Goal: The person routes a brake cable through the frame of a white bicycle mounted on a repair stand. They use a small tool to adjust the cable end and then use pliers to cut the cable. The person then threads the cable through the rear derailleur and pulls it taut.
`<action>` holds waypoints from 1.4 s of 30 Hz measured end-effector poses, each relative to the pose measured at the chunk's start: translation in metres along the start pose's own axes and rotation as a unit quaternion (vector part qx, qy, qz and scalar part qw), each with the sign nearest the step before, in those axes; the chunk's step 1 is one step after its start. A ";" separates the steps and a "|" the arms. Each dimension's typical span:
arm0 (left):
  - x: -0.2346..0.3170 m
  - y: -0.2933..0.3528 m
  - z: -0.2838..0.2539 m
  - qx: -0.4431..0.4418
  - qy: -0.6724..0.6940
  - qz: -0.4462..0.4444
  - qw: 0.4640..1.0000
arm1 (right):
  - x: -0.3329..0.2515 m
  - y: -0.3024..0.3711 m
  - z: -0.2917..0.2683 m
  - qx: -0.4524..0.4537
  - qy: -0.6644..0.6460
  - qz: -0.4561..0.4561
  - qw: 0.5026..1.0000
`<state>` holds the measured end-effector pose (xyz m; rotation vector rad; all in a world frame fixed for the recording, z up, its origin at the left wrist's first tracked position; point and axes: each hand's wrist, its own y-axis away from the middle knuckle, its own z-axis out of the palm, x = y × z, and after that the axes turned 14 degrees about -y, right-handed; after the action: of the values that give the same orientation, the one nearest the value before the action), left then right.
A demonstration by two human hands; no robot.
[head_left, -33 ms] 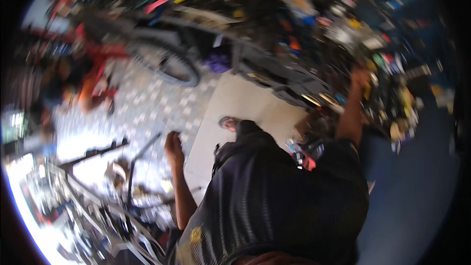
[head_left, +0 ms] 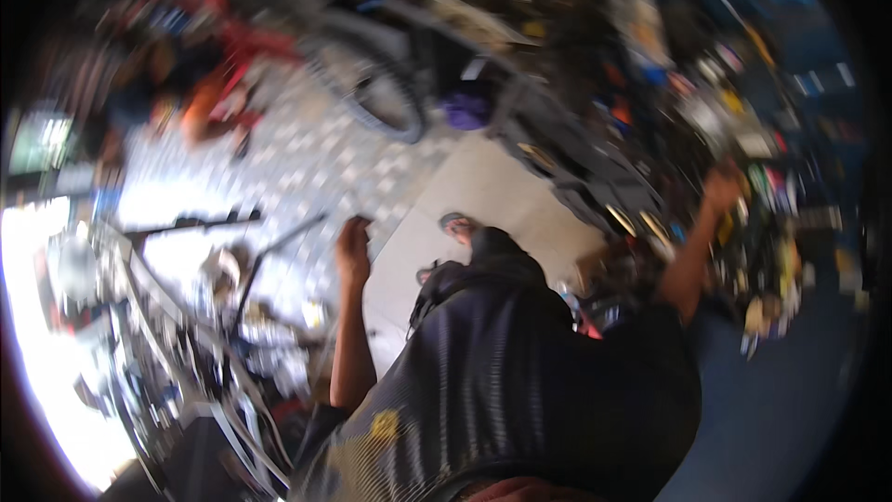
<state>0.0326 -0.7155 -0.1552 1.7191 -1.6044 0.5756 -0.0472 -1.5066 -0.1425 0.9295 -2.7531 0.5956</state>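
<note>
My left hand (head_left: 353, 246) is held up over the floor at my left side, its fingers loosely curled together. Nothing shows in it. A dark bar (head_left: 279, 246) stands a little to its left, apart from it. My right arm stretches out to the right, and my right hand (head_left: 722, 188) is over or at a heap of small tools and parts (head_left: 767, 195) along the bench. Motion smears its fingers, so what it touches or holds cannot be made out.
A bicycle wheel (head_left: 367, 93) and a purple cloth-like thing (head_left: 467, 110) are by the dark bench (head_left: 581, 153). Pale bicycle frames (head_left: 167, 316) crowd the lower left. At the far left a person (head_left: 200, 112) in orange is near something red. Light floor tiles (head_left: 418, 232) lie underfoot.
The whole view has swung, so the bench and wheel sit further right. Both hands appear slightly higher and further right in the picture. No grasp or release is visible.
</note>
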 end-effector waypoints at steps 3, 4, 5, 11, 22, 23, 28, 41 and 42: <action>0.009 0.016 -0.018 0.070 0.015 -0.002 0.997 | -0.074 0.036 -0.128 0.181 -0.432 -0.072 0.880; 0.011 0.024 -0.022 0.092 0.018 -0.001 0.996 | -0.112 0.037 -0.143 0.178 -0.507 -0.135 0.833; 0.014 0.008 -0.025 0.122 0.018 -0.010 0.992 | -0.178 0.032 -0.149 0.133 -0.581 -0.150 0.789; 0.009 0.101 -0.049 0.236 0.064 -0.111 0.963 | -0.402 0.197 -0.291 -0.134 -0.718 -0.497 0.468; -0.041 0.315 -0.073 0.407 0.110 -0.224 0.879 | -0.412 0.592 -0.429 -0.620 -0.359 -0.696 0.047; -0.040 0.337 -0.076 0.417 0.109 -0.236 0.871 | -0.401 0.619 -0.435 -0.661 -0.331 -0.673 0.025; -0.075 0.437 -0.069 0.506 0.148 -0.275 0.804 | -0.355 0.737 -0.454 -0.729 -0.215 -0.650 -0.009; -0.163 0.569 -0.073 0.627 0.213 -0.327 0.674 | -0.313 0.925 -0.484 -0.787 -0.147 -0.597 0.038; -0.168 0.572 -0.077 0.629 0.215 -0.333 0.669 | -0.315 0.938 -0.483 -0.785 -0.144 -0.602 0.037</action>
<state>-0.5397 -0.5358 -0.1177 2.5499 0.0702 1.7442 -0.3547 -0.4509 -0.0917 1.4477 -0.0430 -2.2383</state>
